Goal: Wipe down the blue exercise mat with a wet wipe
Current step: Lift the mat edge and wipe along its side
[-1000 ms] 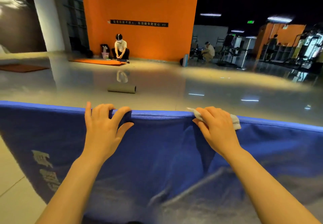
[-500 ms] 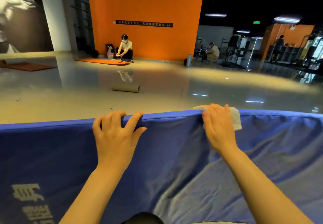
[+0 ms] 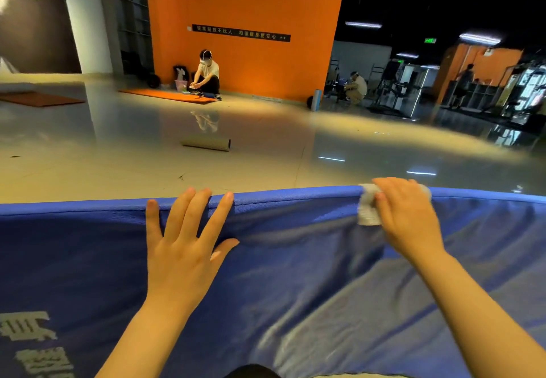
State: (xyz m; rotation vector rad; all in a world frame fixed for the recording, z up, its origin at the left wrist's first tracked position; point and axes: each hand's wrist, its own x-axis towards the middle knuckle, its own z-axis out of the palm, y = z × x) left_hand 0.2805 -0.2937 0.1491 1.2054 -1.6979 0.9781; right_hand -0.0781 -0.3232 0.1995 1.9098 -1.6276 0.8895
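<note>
Two hands are working at the far edge of the blue mat (image 3: 295, 274), which is lying spread out in front of the person and filling the whole near part of the view. The left hand (image 3: 183, 247) is lying flat and open on the mat, with straight fingers reaching up to the thick edge and holding nothing. The right hand (image 3: 407, 218) is curling its fingers over the same edge, further to the right, and is pinching a white wipe (image 3: 367, 208) against the mat. The wipe is bunched up and looking blurry.

A few things could be going wrong from here, I think. The cover of the mat is looking loose and wrinkly near the right arm, so the wipe could be skipping over the folds and leaving dirty lines. The wipe is scrunched small, so only a little bit of it is touching the mat, and it could be slipping out from under the fingers if the hand is rubbing fast. The left hand is only resting, not gripping, so the mat could be sliding on the shiny floor (image 3: 118, 171) when the other hand is pushing hard.
</note>
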